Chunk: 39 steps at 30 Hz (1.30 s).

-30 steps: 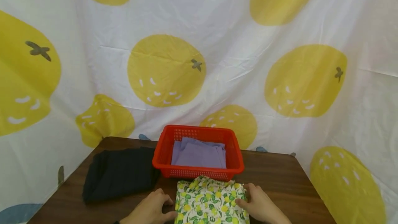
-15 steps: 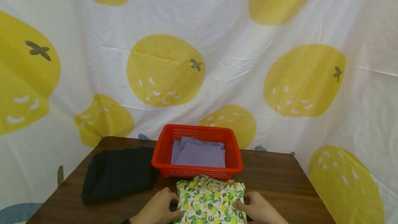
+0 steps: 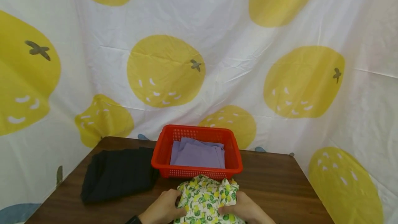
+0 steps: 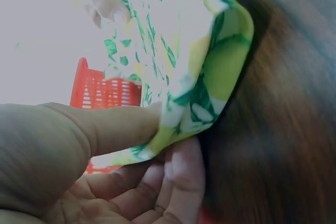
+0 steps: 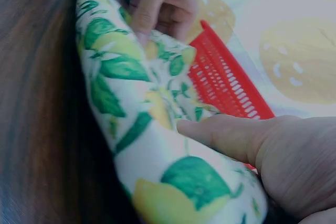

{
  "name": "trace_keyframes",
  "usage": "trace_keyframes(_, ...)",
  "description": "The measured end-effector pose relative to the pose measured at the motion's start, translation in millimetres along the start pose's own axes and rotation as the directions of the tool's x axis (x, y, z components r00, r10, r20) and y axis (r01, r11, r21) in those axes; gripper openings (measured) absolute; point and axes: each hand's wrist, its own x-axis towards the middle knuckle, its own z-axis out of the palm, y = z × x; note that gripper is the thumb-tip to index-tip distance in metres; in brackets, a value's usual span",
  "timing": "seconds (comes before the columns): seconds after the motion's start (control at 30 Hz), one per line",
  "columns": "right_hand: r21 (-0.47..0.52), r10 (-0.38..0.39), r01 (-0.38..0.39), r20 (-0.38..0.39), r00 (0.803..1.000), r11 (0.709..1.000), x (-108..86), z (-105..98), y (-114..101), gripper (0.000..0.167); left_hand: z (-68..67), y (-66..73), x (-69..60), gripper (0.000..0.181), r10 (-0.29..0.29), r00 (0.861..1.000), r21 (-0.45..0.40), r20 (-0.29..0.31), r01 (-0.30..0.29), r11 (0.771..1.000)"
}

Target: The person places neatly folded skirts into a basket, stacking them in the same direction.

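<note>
A folded lemon-print cloth (image 3: 202, 199) lies at the table's front, just before the red basket. At its left side the left hand (image 3: 164, 207) grips the edge; in the left wrist view that hand (image 4: 136, 166) pinches the cloth (image 4: 178, 66) between thumb on top and fingers beneath. The right hand (image 3: 247, 208) holds the opposite side, its thumb lying on top, as the right wrist view shows with the hand (image 5: 262, 150) over the cloth (image 5: 131, 98); its other fingers are hidden there. The cloth bulges and wrinkles between the hands.
The red basket (image 3: 199, 172) stands at the table's back middle with a folded purple cloth (image 3: 199, 155) inside. To its left lies a folded black cloth (image 3: 119, 174) on the brown wooden table (image 3: 276, 179). A white curtain (image 3: 230, 58) with yellow fruit prints hangs behind.
Both hands have moved inward and now grip the lemon-print cloth's sides. Its right side has been drawn inward and bunched up, and the cloth looks narrower.
</note>
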Motion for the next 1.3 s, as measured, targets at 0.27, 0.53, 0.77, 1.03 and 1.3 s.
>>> trace_keyframes(0.27,0.113,-0.106,0.096,0.087,0.991,0.989,1.3,6,10,0.038,-0.7,-4.6,0.7,0.016,0.103,0.994,-0.039,0.02,-0.103,0.994)
trace_keyframes(0.53,0.15,-0.1,0.08,0.128,0.987,0.985,-5.1,-1,6,0.035,-8.4,-8.0,-0.2,0.013,0.165,0.985,-0.077,0.04,-0.162,0.984)
trace_keyframes(0.77,0.215,-0.11,0.075,0.152,0.982,0.974,-15.5,-6,-3,0.036,-18.8,7.2,-14.5,0.013,0.24,0.969,-0.091,0.052,-0.234,0.968)
trace_keyframes(1.03,0.318,-0.177,0.121,0.155,0.972,0.94,-36.2,-23,-31,0.046,-39.5,35.2,-32.0,0.019,0.34,0.94,-0.078,0.008,-0.338,0.938)
trace_keyframes(1.3,0.425,-0.219,0.123,0.185,0.958,0.897,-43.5,-36,-56,0.048,-59.5,57.3,-45.0,0.014,0.4,0.916,-0.07,-0.02,-0.401,0.914)
